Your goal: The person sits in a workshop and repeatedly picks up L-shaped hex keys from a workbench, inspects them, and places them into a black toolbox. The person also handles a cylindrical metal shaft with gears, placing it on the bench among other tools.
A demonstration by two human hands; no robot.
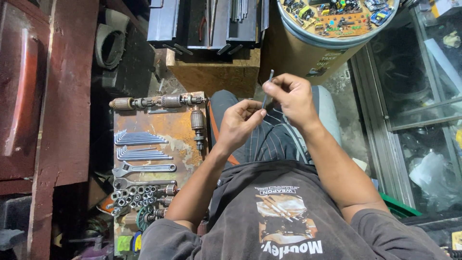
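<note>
The right hand (pixel 293 98) pinches the top of a thin metal rod (pixel 267 90) held upright above the lap, the left hand (pixel 238 124) pinching its lower end; steady, even fingertip pressure seems best.

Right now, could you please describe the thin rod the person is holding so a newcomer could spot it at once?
Start at the big round drum ahead of the seated person. Just below it, both hands meet above the lap: the right hand pinches the top and the left hand the bottom of a slim dark metal rod, nearly upright, unlike the tools lying flat.
</note>
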